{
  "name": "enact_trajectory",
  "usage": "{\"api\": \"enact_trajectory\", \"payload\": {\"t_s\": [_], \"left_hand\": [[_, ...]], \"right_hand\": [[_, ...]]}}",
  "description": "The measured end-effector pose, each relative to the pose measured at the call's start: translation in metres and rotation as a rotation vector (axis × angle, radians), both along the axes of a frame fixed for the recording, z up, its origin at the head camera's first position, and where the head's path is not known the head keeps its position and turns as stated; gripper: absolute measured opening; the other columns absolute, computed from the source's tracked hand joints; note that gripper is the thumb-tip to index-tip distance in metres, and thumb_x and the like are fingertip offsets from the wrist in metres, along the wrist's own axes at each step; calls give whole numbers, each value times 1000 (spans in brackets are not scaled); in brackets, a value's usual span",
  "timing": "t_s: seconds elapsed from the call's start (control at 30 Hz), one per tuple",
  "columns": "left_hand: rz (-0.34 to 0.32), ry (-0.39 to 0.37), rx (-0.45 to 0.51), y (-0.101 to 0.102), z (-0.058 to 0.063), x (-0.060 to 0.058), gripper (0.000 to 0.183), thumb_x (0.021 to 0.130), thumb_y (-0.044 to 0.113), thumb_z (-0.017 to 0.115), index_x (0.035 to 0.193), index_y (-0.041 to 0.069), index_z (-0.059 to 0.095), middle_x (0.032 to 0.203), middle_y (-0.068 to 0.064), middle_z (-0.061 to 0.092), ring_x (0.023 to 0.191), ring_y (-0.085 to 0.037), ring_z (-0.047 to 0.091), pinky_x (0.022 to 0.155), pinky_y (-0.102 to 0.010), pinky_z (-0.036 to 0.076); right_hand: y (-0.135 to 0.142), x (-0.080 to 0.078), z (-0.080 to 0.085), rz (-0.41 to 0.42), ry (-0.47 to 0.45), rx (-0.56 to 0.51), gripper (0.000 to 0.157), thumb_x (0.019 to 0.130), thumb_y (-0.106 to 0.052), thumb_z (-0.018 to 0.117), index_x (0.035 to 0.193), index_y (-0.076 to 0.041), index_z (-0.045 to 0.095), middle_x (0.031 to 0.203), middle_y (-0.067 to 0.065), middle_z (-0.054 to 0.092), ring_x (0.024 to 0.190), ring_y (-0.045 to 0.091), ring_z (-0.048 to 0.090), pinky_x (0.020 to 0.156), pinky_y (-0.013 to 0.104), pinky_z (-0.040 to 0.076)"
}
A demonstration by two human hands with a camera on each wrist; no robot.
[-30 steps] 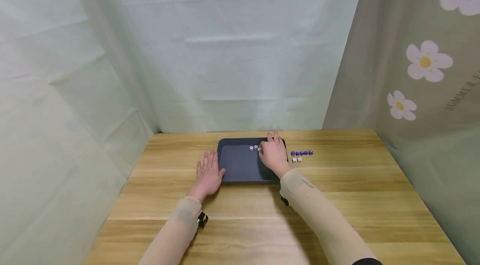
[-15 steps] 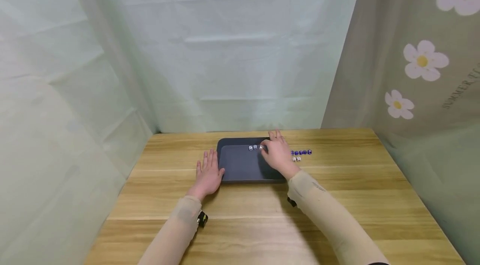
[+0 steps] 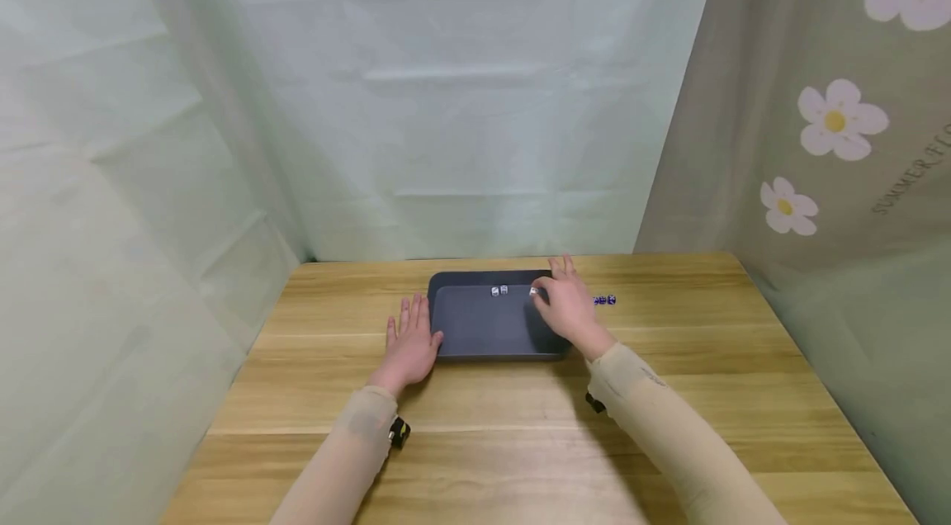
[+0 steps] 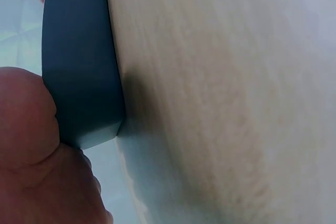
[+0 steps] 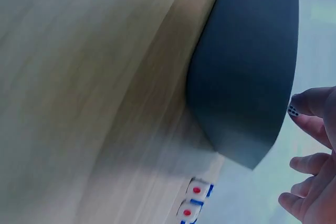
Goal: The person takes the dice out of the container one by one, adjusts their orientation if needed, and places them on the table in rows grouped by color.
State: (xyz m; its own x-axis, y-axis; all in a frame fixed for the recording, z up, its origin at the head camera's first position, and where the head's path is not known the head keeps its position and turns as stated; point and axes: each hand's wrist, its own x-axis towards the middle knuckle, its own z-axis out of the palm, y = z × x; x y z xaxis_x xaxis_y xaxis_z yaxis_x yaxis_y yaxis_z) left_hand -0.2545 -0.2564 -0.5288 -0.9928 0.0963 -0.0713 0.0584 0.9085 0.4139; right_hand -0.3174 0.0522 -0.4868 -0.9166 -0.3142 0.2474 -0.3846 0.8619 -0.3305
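Note:
My right hand (image 3: 568, 306) is over the right end of a dark grey tray (image 3: 483, 337) and pinches a white die (image 5: 293, 110) with black pips between thumb and forefinger. Its other fingers extend towards the tray's far right corner. Two white dice (image 3: 499, 290) sit side by side inside the tray near its far wall. My left hand (image 3: 411, 347) lies along the tray's left side, fingers straight and thumb at the rim. In the left wrist view that thumb (image 4: 26, 119) overlaps the tray's dark wall (image 4: 79, 56).
Blue dice (image 3: 604, 300) form a row on the wooden table (image 3: 505, 442) right of the tray, partly hidden by my right hand. White dice with red pips (image 5: 196, 189) stand by them in the right wrist view. Pale curtains (image 3: 461, 137) hang behind the table.
My right hand has moved rightwards, away from the two white dice in the tray, carrying the pinched die. It now covers the white dice on the table. My left hand has stayed put.

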Motion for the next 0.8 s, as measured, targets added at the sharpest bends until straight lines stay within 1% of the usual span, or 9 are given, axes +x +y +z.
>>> {"api": "enact_trajectory", "payload": {"t_s": [0.13, 0.23, 0.37, 0.43, 0.5, 0.57, 0.6, 0.73, 0.8], "left_hand": [[6, 32, -8, -1, 2, -1, 77, 115, 32, 44, 170, -3, 4, 178, -21, -3, 163, -41, -10, 126, -67, -3], [4, 63, 3, -2, 0, 3, 76, 114, 31, 46, 169, -5, 8, 178, -24, 1, 163, -44, -6, 126, -68, -1], [-4, 3, 3, -3, -8, 13, 78, 114, 30, 47, 168, -7, 6, 177, -25, -1, 162, -45, -8, 125, -70, -2], [1, 8, 7, -4, -11, 16, 77, 114, 29, 48, 168, -7, 7, 177, -25, 0, 162, -45, -6, 125, -70, -2], [8, 34, 4, -4, -12, 15, 77, 114, 29, 48, 169, -6, 7, 177, -24, 1, 163, -45, -5, 125, -70, -1], [11, 75, 16, -4, -11, 11, 76, 113, 29, 49, 168, -7, 9, 177, -24, 3, 163, -46, -3, 125, -70, -1], [13, 81, 18, -4, -10, 9, 76, 113, 29, 48, 169, -6, 9, 177, -24, 3, 163, -45, -4, 125, -69, -2], [8, 48, 29, -3, -5, 5, 77, 114, 30, 47, 169, -5, 6, 178, -23, -1, 163, -44, -7, 125, -69, -4], [7, 50, 22, -2, -4, 2, 77, 114, 31, 47, 169, -5, 6, 178, -23, -1, 163, -44, -7, 125, -69, -4]], "right_hand": [[12, 1, 4, 1, 32, -37, 22, 103, -26, 73, 118, -12, 81, 162, 30, 43, 157, 53, 21, 119, 65, 36], [23, 5, 3, 2, 43, -74, 20, 103, -24, 73, 116, -11, 80, 161, 32, 43, 156, 55, 22, 118, 68, 35], [38, 17, -6, 5, 7, -116, 18, 103, -21, 73, 113, -8, 80, 160, 36, 42, 154, 61, 21, 115, 75, 33], [44, 20, -9, 1, 3, -135, 19, 103, -20, 73, 113, -7, 80, 159, 37, 42, 152, 63, 23, 114, 76, 33], [52, 20, -9, -5, 6, -150, 20, 103, -20, 73, 115, -6, 80, 159, 38, 41, 150, 65, 24, 114, 77, 32], [61, 19, -5, -19, -3, -163, 23, 103, -20, 72, 120, -5, 79, 161, 36, 39, 151, 65, 23, 115, 78, 29], [67, 18, -2, -26, -10, -163, 25, 103, -21, 72, 122, -6, 78, 162, 35, 37, 151, 65, 22, 115, 77, 28], [95, 22, 3, -43, -77, -148, 28, 104, -20, 71, 127, -5, 76, 165, 36, 30, 153, 64, 14, 116, 79, 22], [109, 22, 5, -48, -88, -127, 29, 104, -20, 71, 129, -4, 75, 164, 39, 28, 153, 65, 12, 114, 80, 21]]}}
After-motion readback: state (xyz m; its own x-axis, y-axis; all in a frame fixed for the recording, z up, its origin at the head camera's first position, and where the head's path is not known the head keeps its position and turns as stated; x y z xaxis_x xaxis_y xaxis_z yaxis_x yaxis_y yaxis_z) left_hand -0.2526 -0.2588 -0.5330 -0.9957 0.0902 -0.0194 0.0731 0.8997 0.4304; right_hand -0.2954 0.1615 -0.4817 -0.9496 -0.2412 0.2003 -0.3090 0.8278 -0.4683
